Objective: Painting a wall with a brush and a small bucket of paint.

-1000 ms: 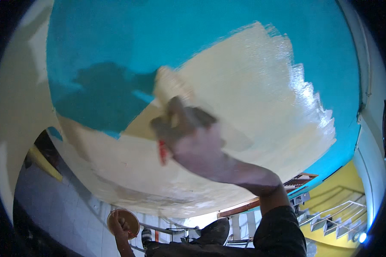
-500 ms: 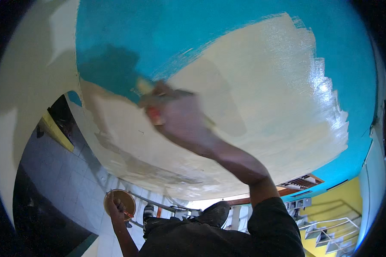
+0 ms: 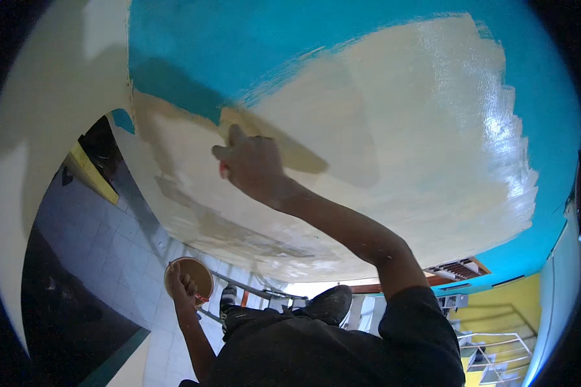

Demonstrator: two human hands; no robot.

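Observation:
My right hand [image 3: 255, 158] is closed around a paintbrush [image 3: 227, 119], its pale bristles at the wall where cream paint meets blue. Most of the handle is hidden in my fist, and a bit of red shows by the fingers. The wall [image 3: 193, 39] is turquoise at the top and right. A broad cream painted patch [image 3: 419, 148] covers its middle and lower part, wet and shiny along the ragged right edge. Low on the left, my left hand [image 3: 182, 285] grips the rim of a round brown bucket [image 3: 201, 274]. Something red shows beside its fingers.
I stand high above a tiled floor [image 3: 126, 245], with metal bars [image 3: 239, 284] by my shoes [image 3: 329, 304]. A cream wall edge [image 3: 58, 116] rises on the left. At the lower right are a yellow wall [image 3: 497, 309] and a staircase railing [image 3: 497, 335].
My right hand has shifted slightly right and down along the paint border with the brush. The view has tilted a little; the bucket appears slightly higher and further right.

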